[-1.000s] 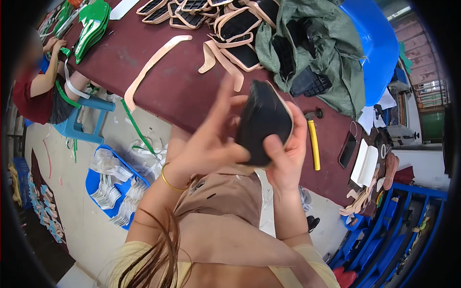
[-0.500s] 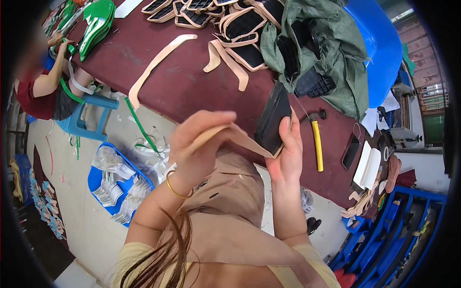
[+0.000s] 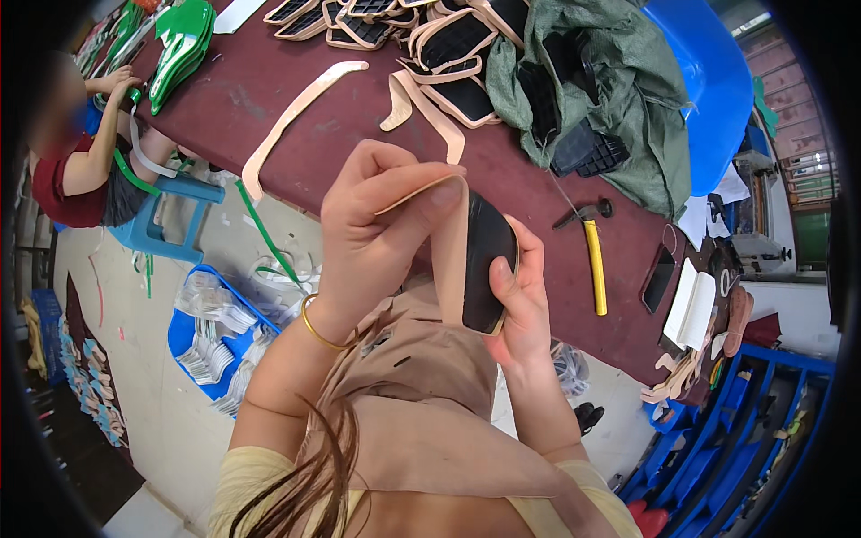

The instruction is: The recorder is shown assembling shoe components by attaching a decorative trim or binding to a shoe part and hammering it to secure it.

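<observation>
In front of my body, my right hand [image 3: 523,300] grips a black wedge-shaped sole piece [image 3: 489,260], its thumb on the dark face. Along the edge of that piece runs a beige leather-like strip [image 3: 449,264]. My left hand [image 3: 363,220] pinches the upper part of the strip, which bends over at the top edge between thumb and fingers. Two more loose beige strips lie on the maroon table: a long one [image 3: 291,124] at the left and a bent one [image 3: 435,121] nearer the middle. Beyond them is a pile of black pieces edged in beige [image 3: 453,43].
A green woven sack [image 3: 650,134] holding black pieces lies beside a blue basin [image 3: 708,72]. To my right are a yellow-handled hammer [image 3: 594,269] and a phone [image 3: 657,280]. A blue tray [image 3: 184,334] of white pieces stands on the floor. A co-worker [image 3: 85,170] sits at the far left.
My left hand has risen with its end of the strip, which now folds sharply at the top. The sole piece has turned, and my right hand sits slightly lower.
</observation>
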The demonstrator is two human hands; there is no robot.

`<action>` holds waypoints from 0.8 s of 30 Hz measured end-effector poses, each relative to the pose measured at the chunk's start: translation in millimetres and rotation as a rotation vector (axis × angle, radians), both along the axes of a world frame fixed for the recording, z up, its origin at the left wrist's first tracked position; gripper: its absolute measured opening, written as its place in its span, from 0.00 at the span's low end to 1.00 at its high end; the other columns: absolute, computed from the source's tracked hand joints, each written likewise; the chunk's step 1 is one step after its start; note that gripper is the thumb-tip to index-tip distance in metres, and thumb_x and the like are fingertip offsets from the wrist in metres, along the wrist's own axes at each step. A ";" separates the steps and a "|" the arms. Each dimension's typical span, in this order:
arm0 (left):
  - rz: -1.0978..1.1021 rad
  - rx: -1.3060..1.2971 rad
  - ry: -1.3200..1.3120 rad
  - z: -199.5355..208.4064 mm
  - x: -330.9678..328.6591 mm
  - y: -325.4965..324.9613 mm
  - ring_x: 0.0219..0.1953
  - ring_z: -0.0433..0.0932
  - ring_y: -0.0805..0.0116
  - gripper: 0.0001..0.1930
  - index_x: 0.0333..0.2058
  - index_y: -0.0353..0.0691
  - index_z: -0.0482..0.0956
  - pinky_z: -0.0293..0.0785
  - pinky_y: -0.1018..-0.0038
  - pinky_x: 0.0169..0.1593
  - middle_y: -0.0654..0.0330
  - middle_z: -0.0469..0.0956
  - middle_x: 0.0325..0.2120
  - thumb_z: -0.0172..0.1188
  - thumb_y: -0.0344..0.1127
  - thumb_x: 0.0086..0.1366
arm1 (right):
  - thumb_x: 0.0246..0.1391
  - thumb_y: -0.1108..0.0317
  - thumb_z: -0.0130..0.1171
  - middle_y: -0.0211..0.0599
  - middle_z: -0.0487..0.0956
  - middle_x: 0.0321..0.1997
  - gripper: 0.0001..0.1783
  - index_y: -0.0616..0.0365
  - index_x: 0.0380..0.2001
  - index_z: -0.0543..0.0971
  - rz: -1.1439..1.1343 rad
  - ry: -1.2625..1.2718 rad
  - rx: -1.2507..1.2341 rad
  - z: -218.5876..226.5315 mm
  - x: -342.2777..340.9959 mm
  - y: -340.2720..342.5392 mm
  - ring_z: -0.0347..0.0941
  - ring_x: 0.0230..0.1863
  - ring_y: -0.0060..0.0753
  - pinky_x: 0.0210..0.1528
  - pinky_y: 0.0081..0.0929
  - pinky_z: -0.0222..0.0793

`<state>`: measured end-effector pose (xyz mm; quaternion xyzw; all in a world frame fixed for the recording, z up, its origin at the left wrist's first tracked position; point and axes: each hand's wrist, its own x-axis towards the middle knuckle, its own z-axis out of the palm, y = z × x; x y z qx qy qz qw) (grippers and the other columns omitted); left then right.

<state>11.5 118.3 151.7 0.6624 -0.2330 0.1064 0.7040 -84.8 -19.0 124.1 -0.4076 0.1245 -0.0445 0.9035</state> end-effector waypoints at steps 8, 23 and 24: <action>-0.081 0.078 0.093 -4.5 -4.7 -1.1 0.29 0.69 0.78 0.08 0.36 0.40 0.83 0.65 0.83 0.30 0.65 0.69 0.28 0.63 0.28 0.56 | 0.55 0.65 0.58 0.37 0.65 0.57 0.32 0.52 0.59 0.56 0.076 -0.031 0.001 2.5 -6.1 -0.3 0.65 0.57 0.31 0.57 0.32 0.67; -0.404 -0.340 0.844 -11.7 -12.6 4.4 0.30 0.72 0.82 0.13 0.45 0.32 0.77 0.67 0.85 0.31 0.67 0.71 0.28 0.54 0.30 0.64 | 0.53 0.72 0.60 0.41 0.63 0.58 0.34 0.55 0.59 0.54 0.190 -0.311 -0.311 -25.6 -5.6 -27.7 0.61 0.59 0.32 0.58 0.31 0.60; -0.399 -0.346 0.840 -18.8 -12.8 5.6 0.30 0.72 0.82 0.13 0.45 0.32 0.77 0.67 0.85 0.31 0.67 0.71 0.28 0.54 0.30 0.64 | 0.52 0.74 0.60 0.43 0.63 0.58 0.34 0.55 0.58 0.55 0.214 -0.362 -0.396 -23.4 -4.7 -29.4 0.62 0.58 0.33 0.58 0.31 0.61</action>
